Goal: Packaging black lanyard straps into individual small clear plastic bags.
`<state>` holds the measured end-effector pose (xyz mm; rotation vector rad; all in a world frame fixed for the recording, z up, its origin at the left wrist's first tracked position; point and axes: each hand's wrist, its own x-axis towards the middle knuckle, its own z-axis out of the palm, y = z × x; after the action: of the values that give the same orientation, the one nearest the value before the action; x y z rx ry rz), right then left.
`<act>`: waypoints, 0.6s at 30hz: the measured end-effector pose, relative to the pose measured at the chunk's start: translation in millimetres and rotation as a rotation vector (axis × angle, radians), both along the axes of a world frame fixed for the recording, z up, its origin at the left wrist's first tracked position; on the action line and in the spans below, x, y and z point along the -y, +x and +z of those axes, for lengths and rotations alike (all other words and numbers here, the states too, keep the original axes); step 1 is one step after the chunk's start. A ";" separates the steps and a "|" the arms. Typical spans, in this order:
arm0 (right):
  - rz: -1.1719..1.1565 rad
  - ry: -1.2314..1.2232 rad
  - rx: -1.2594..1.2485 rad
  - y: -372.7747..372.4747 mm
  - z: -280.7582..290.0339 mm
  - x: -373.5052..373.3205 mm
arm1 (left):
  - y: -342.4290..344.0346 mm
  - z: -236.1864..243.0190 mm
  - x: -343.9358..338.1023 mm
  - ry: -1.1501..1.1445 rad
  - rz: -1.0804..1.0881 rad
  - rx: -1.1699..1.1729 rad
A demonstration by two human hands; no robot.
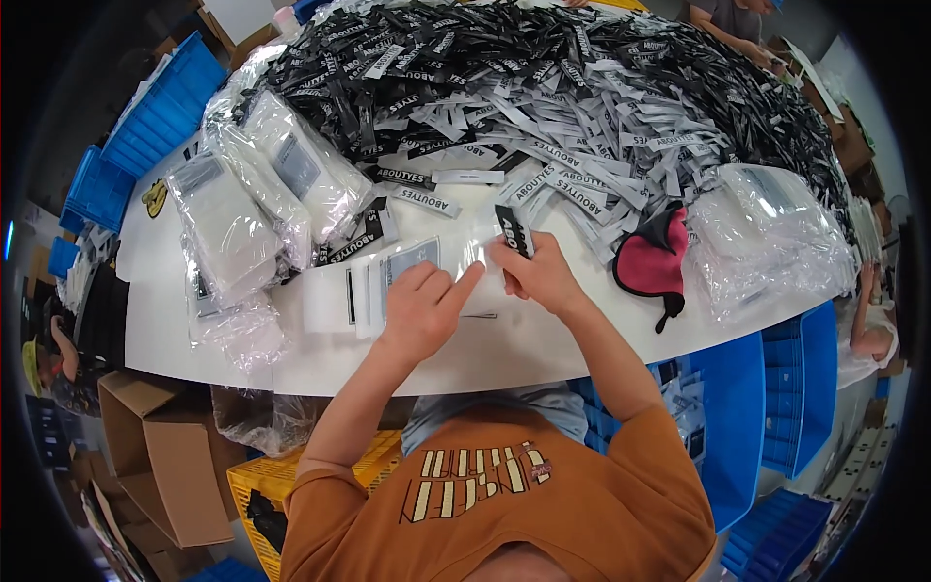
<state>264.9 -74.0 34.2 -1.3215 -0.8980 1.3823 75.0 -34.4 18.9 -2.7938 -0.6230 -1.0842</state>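
Black woven label strip with white lettering [514, 231], pinched upright in the right hand [543, 276], fingers [506, 254] clamped on its lower end just above the white worktop [504, 349]. Left hand [422, 310] flat beside it, index finger [464, 286] stretched out and pressing on a small clear plastic bag [480, 254], other fingers loosely curled, clamped on nothing. Best done, judging from this, by keeping the bag mouth pinned open with that index finger and feeding the strip in straight, flat side down, without creasing it. Just left of the hands, a row of white flat packets [354, 291]. Further left, stacked clear bags of filled packets [252, 204]. Beyond, a big heap of black, white and grey label strips [543, 97]. To the right, a pink and black sleep mask [652, 262] and more crumpled clear bags [766, 238].
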 end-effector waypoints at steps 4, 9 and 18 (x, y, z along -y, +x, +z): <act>-0.062 0.163 0.121 2.1 -15.7 -4.7 | 17.1 3.2 14.4 -0.430 0.068 0.226; -0.051 0.947 0.742 -22.7 -20.2 -2.2 | 14.8 -0.6 2.2 -1.398 -0.129 0.611; -0.103 0.862 1.054 -24.9 -11.3 -5.1 | 22.3 5.4 -16.1 -0.855 -0.043 0.415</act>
<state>240.0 -68.9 22.9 -1.2922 -1.8024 0.0146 97.3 -18.3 24.3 -3.2496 -1.3490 -1.7669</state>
